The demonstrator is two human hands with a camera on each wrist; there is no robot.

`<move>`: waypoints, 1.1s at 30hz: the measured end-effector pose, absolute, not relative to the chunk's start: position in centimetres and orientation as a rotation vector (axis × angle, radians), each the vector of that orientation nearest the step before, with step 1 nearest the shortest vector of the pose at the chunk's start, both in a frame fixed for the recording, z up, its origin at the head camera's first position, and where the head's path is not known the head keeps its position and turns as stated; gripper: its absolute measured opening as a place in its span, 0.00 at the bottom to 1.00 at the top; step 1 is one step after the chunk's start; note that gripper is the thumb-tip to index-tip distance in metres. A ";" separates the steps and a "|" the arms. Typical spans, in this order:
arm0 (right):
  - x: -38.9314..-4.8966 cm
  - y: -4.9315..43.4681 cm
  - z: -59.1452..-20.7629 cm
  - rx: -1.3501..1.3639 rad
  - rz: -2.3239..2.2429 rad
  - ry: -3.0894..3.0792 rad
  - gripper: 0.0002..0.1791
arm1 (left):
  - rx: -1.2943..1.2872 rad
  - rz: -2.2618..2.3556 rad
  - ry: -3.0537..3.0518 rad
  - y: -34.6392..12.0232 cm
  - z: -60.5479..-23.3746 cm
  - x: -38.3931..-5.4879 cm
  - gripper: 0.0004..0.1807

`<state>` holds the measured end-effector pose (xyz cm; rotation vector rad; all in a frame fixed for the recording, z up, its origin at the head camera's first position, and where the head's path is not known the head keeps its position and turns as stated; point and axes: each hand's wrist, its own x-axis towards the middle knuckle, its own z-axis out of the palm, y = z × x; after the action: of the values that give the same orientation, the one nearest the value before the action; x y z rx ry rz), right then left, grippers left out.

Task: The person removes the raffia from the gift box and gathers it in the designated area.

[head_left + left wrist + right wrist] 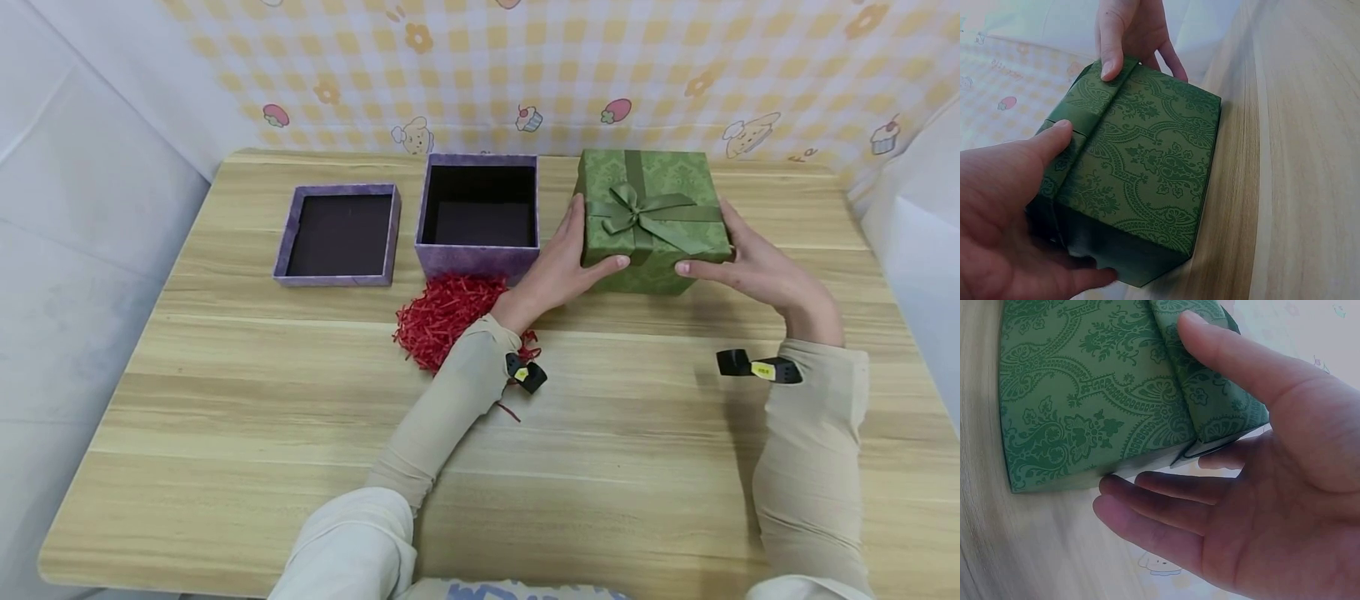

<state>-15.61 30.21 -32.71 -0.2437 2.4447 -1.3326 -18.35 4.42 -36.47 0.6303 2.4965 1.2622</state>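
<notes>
A green patterned gift box (660, 179) with a matching ribbon bow (636, 215) on its lid sits at the back right of the table. My left hand (551, 271) grips its left side, thumb on the front of the lid's rim and fingers along the side. On the opposite side my right hand (765, 271) holds the box, its thumb (1229, 347) likewise on the front of the lid. The right fingers (1166, 512) extend along the box's side, low down. In the left wrist view both thumbs lie on the lid's rim, and the box front (1141, 150) faces the camera.
Left of the green box stands an open purple box (477, 258), dark inside. Its purple lid (333, 282) lies upturned farther left. Red shredded paper (442, 321) is heaped before the purple box, partly under the left forearm. A checked cloth (465, 75) hangs behind the wooden table (247, 433).
</notes>
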 end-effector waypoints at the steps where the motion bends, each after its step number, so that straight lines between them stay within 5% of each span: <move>1: -15.6 30.2 -32.7 -0.243 -1.329 2.447 0.52 | 0.631 1.264 2.497 4.4 -36.4 -18.4 0.57; 33: -15.6 30.4 -32.4 -0.277 -1.319 2.507 0.50 | 0.653 1.323 2.508 4.4 -36.1 -18.2 0.57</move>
<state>-15.58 30.41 -32.42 -0.2767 2.5073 -1.3189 -18.19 4.36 -36.09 0.6528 2.5075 1.3229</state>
